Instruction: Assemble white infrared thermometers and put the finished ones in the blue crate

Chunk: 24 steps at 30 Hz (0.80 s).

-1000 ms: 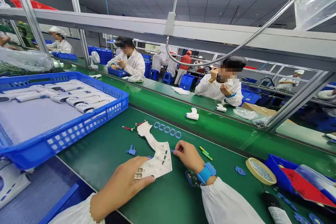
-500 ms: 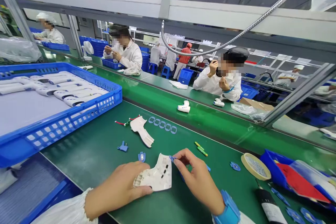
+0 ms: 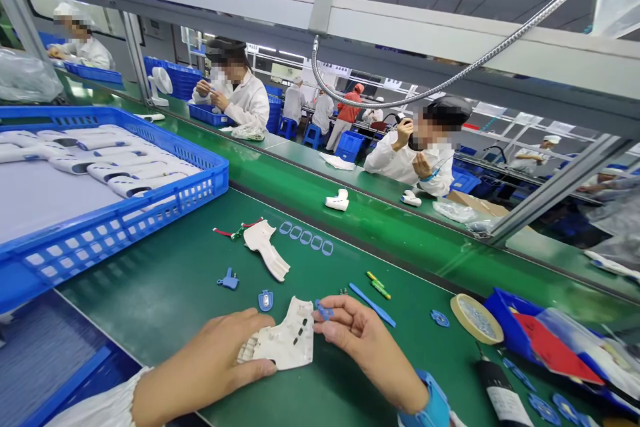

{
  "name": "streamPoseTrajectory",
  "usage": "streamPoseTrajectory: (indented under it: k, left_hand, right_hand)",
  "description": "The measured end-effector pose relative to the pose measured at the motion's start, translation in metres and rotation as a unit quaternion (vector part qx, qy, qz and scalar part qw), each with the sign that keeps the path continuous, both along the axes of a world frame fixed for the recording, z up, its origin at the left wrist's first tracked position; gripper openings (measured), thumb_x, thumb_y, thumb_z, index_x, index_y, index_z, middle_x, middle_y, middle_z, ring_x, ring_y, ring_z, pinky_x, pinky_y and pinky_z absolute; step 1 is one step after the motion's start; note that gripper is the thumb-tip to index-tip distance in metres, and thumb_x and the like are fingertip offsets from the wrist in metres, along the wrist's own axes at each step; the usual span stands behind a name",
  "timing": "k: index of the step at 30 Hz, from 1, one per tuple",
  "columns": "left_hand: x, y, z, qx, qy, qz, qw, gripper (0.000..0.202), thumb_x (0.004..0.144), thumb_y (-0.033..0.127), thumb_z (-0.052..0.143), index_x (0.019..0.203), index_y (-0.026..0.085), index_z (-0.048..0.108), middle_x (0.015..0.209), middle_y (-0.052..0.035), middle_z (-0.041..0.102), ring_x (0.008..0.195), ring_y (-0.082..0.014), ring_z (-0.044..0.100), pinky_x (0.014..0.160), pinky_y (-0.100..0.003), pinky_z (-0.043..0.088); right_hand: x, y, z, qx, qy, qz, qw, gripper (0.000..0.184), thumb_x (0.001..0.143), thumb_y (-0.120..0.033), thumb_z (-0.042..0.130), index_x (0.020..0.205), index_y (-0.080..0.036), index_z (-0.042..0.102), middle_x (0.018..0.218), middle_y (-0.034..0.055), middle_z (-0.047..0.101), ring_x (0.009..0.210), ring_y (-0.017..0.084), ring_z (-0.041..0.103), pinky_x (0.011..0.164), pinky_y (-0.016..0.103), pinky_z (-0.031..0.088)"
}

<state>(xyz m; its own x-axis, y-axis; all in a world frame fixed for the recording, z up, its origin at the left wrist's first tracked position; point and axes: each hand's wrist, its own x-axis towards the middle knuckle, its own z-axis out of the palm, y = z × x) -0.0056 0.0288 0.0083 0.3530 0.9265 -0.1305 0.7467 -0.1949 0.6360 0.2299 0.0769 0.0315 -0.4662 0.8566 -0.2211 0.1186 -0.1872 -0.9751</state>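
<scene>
My left hand (image 3: 220, 357) lies over the near end of a white plastic housing shell (image 3: 287, 340) on the green mat and grips it. My right hand (image 3: 363, 340) pinches a small blue plastic part (image 3: 324, 311) at the shell's right edge. A second white shell piece (image 3: 265, 247) lies farther back, beside a red and green wire (image 3: 233, 232) and a row of several blue rings (image 3: 306, 238). Two loose blue parts (image 3: 229, 278) (image 3: 265, 299) sit left of the held shell.
A blue crate (image 3: 125, 227) with white housings stands at left. A blue tweezer-like tool (image 3: 373, 305), green-yellow pieces (image 3: 379, 285), a tape roll (image 3: 476, 318) and a blue bin (image 3: 505, 310) lie at right. White parts ride the conveyor (image 3: 338, 200); several people in white coats work across it.
My left hand drew the shell nearer to me. My right hand picked up a small blue part and brought it to the shell's edge. The view shifted down and right.
</scene>
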Motion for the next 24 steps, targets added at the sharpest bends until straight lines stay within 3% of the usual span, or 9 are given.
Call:
streamPoseTrajectory:
  k: [3,5,8,10,12,16,20,24]
  left_hand:
    - [-0.002,0.002,0.001,0.007,-0.005,-0.014,1.000,0.039,0.080,0.050,0.051,0.113,0.030,0.052,0.103,-0.0001,0.060,0.093,-0.0206,0.057,0.079,-0.027,0.039]
    - [-0.002,0.005,0.004,0.005,0.000,-0.026,1.000,0.038,0.080,0.050,0.051,0.112,0.030,0.052,0.102,0.0003,0.060,0.091,-0.0206,0.057,0.077,-0.027,0.039]
    - [-0.001,0.009,0.009,0.001,0.006,-0.046,0.999,0.037,0.079,0.049,0.052,0.111,0.030,0.053,0.101,0.0005,0.059,0.092,-0.0212,0.056,0.075,-0.026,0.039]
    - [-0.001,0.012,0.011,-0.001,0.008,-0.056,0.998,0.035,0.079,0.048,0.053,0.110,0.031,0.053,0.098,0.0009,0.058,0.089,-0.0203,0.056,0.072,-0.026,0.038]
    - [-0.002,0.015,0.014,-0.003,0.010,-0.063,0.998,0.033,0.079,0.047,0.053,0.108,0.031,0.055,0.093,0.0017,0.057,0.083,-0.0188,0.056,0.069,-0.025,0.037]
    - [-0.003,0.017,0.018,0.004,0.005,-0.074,0.997,0.033,0.079,0.047,0.054,0.107,0.030,0.056,0.090,0.0020,0.055,0.082,-0.0180,0.056,0.068,-0.024,0.036]
    - [-0.005,0.018,0.019,0.007,0.005,-0.083,0.997,0.035,0.078,0.048,0.055,0.107,0.028,0.056,0.090,0.0013,0.055,0.082,-0.0182,0.056,0.067,-0.024,0.036]
    - [-0.007,0.020,0.017,0.007,0.013,-0.090,0.996,0.036,0.078,0.049,0.054,0.108,0.028,0.056,0.090,0.0005,0.056,0.081,-0.0188,0.056,0.068,-0.025,0.036]
  right_hand:
    - [0.002,0.000,0.003,0.031,-0.041,0.017,0.999,0.024,0.076,-0.038,0.062,0.088,-0.018,0.057,0.072,0.0007,0.063,0.075,0.015,0.061,0.072,0.028,0.045]
    - [0.001,0.001,0.006,0.120,-0.130,0.031,0.984,0.021,0.079,-0.039,0.058,0.077,-0.018,0.059,0.064,-0.0005,0.059,0.064,0.014,0.056,0.063,0.027,0.043]
    - [-0.007,0.004,0.014,0.288,-0.279,0.088,0.912,0.015,0.080,-0.031,0.059,0.072,-0.018,0.061,0.071,0.0007,0.059,0.069,0.015,0.053,0.064,0.027,0.039]
    - [-0.013,0.007,0.020,0.348,-0.361,0.143,0.854,0.007,0.082,-0.023,0.056,0.078,-0.018,0.060,0.075,0.0008,0.061,0.071,0.015,0.053,0.064,0.026,0.038]
    - [-0.019,0.011,0.025,0.369,-0.411,0.196,0.810,0.004,0.083,-0.018,0.054,0.082,-0.018,0.058,0.076,0.0004,0.062,0.071,0.014,0.054,0.063,0.025,0.037]
    - [-0.027,0.015,0.032,0.404,-0.443,0.260,0.757,0.009,0.082,-0.013,0.052,0.084,-0.019,0.059,0.081,0.0029,0.061,0.078,0.017,0.052,0.065,0.026,0.037]
    - [-0.032,0.016,0.033,0.471,-0.475,0.317,0.672,0.015,0.084,-0.009,0.044,0.082,-0.016,0.058,0.087,0.0050,0.059,0.078,0.016,0.048,0.064,0.026,0.035]
    - [-0.035,0.017,0.027,0.490,-0.478,0.367,0.630,0.018,0.077,-0.002,0.044,0.080,-0.016,0.056,0.080,0.0031,0.060,0.071,0.016,0.046,0.061,0.028,0.032]
